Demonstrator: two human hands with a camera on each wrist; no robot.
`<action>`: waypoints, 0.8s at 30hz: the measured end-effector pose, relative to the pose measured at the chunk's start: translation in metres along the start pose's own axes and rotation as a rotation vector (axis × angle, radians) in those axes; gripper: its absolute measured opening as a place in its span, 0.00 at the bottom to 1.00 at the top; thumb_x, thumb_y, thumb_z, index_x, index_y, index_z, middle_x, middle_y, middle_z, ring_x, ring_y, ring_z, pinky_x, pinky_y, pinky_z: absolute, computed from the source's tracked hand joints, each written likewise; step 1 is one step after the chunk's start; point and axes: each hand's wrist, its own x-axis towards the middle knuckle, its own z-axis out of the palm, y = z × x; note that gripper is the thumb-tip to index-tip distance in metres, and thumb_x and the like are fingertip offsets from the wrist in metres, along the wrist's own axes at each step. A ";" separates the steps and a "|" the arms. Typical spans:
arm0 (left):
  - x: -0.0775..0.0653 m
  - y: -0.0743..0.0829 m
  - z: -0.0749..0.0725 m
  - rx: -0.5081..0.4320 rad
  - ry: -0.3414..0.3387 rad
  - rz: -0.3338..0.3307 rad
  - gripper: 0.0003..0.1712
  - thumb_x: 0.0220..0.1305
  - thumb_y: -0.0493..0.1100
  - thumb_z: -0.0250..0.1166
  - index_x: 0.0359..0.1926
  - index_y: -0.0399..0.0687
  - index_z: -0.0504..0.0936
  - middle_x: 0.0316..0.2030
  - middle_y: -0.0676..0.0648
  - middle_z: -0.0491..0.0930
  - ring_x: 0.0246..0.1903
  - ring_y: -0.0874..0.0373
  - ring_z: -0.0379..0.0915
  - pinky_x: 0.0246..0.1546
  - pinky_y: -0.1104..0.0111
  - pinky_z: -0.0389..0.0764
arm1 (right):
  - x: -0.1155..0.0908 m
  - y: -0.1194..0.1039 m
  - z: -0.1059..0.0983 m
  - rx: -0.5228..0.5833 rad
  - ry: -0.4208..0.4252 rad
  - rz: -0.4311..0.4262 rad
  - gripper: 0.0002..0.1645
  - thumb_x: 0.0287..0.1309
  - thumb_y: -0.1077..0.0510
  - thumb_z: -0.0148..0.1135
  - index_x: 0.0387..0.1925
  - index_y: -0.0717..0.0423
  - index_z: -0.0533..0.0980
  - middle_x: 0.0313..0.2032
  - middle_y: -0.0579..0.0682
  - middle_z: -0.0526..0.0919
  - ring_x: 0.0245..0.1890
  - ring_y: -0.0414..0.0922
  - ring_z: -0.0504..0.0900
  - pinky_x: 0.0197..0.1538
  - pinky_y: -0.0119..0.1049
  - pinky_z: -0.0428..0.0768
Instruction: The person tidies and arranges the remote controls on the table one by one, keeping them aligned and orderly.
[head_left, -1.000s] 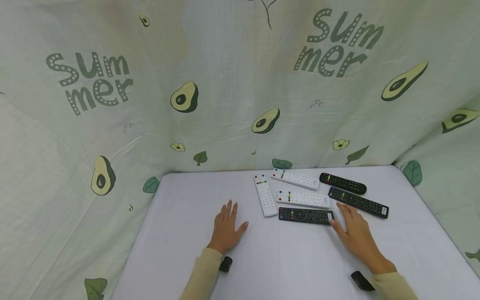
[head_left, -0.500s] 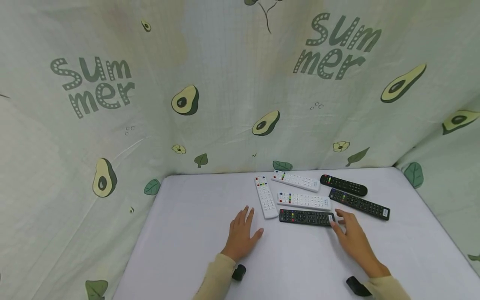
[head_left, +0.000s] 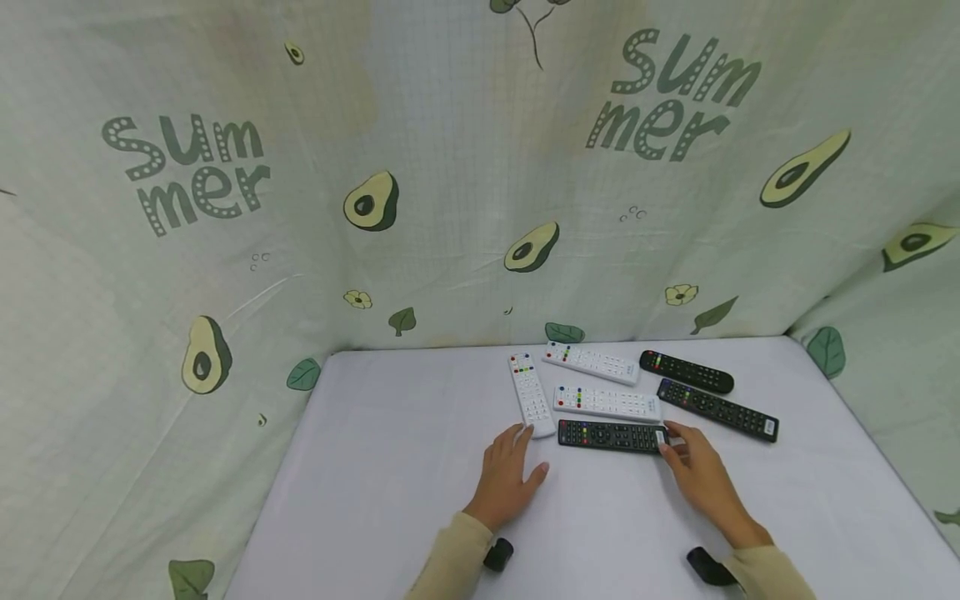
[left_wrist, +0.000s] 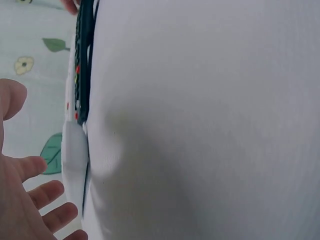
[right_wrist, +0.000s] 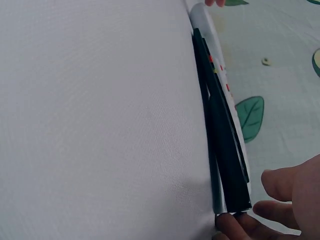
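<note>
A black remote control (head_left: 611,436) lies at the front of a group, with a white label on its right end. My right hand (head_left: 708,479) is at that end, thumb and bent fingers about it. In the right wrist view, a gap shows between the thumb (right_wrist: 277,184) and the remote, while lower fingers (right_wrist: 232,226) are close against its end. My left hand (head_left: 504,483) has spread fingers, their tips at the lower end of an upright-lying white remote (head_left: 531,396). Whether they touch it, I cannot tell. That white remote's end (left_wrist: 75,160) appears beside the left fingers.
Behind the front remote lie two more white remotes, the nearer (head_left: 607,403) and the farther (head_left: 591,363). Two black remotes, one rounded (head_left: 686,372) and one labelled (head_left: 717,410), lie to the right. A printed cloth (head_left: 450,275) hangs behind the white table (head_left: 360,467).
My left hand has moved right and reached the white remote's lower end. My right hand has stayed near the black remote's right end, its fingers bending more. The remotes lie as before.
</note>
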 end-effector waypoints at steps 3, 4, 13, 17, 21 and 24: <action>0.001 0.004 0.002 -0.026 -0.011 0.006 0.36 0.78 0.54 0.61 0.78 0.42 0.66 0.74 0.40 0.66 0.75 0.44 0.60 0.76 0.46 0.63 | 0.002 0.000 -0.001 -0.005 -0.006 -0.003 0.29 0.75 0.66 0.58 0.70 0.77 0.65 0.57 0.74 0.75 0.49 0.64 0.84 0.52 0.59 0.85; 0.001 0.005 0.003 -0.029 -0.009 0.009 0.36 0.78 0.54 0.61 0.78 0.42 0.66 0.74 0.40 0.66 0.75 0.44 0.61 0.76 0.46 0.64 | 0.003 0.001 -0.001 -0.005 -0.009 -0.003 0.29 0.75 0.66 0.58 0.70 0.77 0.66 0.57 0.74 0.76 0.48 0.63 0.84 0.52 0.58 0.86; -0.002 0.013 0.014 -0.028 0.054 -0.009 0.32 0.76 0.52 0.64 0.73 0.43 0.72 0.65 0.42 0.69 0.66 0.48 0.66 0.71 0.49 0.70 | 0.006 0.006 0.002 -0.025 0.039 -0.037 0.27 0.71 0.68 0.60 0.67 0.78 0.69 0.52 0.74 0.78 0.44 0.62 0.85 0.49 0.58 0.86; -0.001 0.017 0.019 -0.048 0.034 -0.002 0.30 0.76 0.52 0.63 0.72 0.45 0.73 0.64 0.44 0.70 0.64 0.51 0.68 0.70 0.52 0.71 | 0.006 0.008 0.003 -0.034 0.078 -0.063 0.24 0.69 0.70 0.63 0.63 0.78 0.72 0.50 0.73 0.79 0.42 0.61 0.86 0.45 0.55 0.87; 0.001 0.023 0.020 -0.064 0.010 0.025 0.29 0.77 0.52 0.62 0.72 0.45 0.72 0.65 0.46 0.73 0.65 0.51 0.69 0.71 0.53 0.70 | 0.005 0.009 0.003 -0.037 0.085 -0.068 0.23 0.67 0.71 0.64 0.60 0.77 0.74 0.49 0.71 0.79 0.41 0.60 0.86 0.42 0.50 0.87; 0.003 0.026 0.021 -0.082 -0.016 0.029 0.30 0.78 0.52 0.60 0.73 0.43 0.71 0.67 0.45 0.74 0.67 0.50 0.69 0.73 0.52 0.69 | 0.005 0.009 0.002 -0.022 0.078 -0.067 0.22 0.66 0.72 0.65 0.60 0.76 0.75 0.48 0.70 0.79 0.41 0.59 0.86 0.41 0.46 0.87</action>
